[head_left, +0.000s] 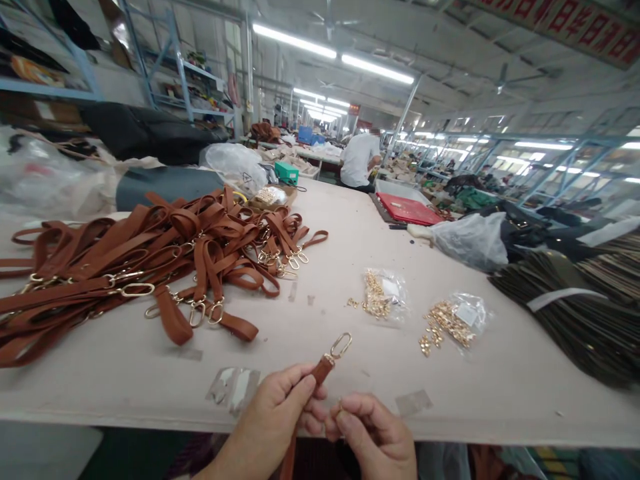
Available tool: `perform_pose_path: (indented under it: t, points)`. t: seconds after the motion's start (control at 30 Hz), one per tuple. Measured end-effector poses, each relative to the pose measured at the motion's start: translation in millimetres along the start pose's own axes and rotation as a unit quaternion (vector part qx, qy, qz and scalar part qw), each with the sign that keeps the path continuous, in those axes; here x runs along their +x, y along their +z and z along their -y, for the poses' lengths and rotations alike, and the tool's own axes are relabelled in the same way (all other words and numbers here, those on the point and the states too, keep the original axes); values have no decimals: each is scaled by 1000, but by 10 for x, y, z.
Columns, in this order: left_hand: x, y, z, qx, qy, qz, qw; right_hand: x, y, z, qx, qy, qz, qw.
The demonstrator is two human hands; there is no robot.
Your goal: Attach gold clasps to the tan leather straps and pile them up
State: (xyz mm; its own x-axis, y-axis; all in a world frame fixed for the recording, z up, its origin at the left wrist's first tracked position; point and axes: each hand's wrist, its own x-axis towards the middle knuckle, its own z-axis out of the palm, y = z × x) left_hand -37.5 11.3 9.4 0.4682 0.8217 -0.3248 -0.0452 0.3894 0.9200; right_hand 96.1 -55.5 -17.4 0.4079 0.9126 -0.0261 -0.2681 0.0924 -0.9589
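My left hand [273, 417] is closed around the end of a brown leather strap [320, 371] at the table's near edge. A gold clasp [341, 345] sticks up from the strap's tip. My right hand [375, 433] sits right beside it, fingers pinched together close to the strap; what they hold is too small to make out. A big heap of matching brown straps with gold clasps [150, 267] covers the left half of the table. Two clear bags of small gold hardware [377, 297] [453, 320] lie just beyond my hands.
The long pale table [350, 253] runs away from me. Dark stacked material [575, 300] and a grey plastic bag [470, 240] fill the right side. A red tray [407, 210] and a green box [286, 173] sit farther back, where a person in a white shirt [359, 160] works.
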Motion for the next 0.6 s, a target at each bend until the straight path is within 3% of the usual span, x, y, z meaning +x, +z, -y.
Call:
perform_pose_path:
  t: [0.2, 0.43, 0.6]
  points:
    - [-104, 38, -6, 32, 6, 66, 997, 53, -74, -75, -4, 56, 49, 997]
    - [-126, 13, 38, 116, 32, 72, 990, 126, -230, -133, -39, 74, 120, 989]
    - [-123, -4, 25, 194, 93, 86, 973, 90, -134, -58, -1, 67, 99, 993]
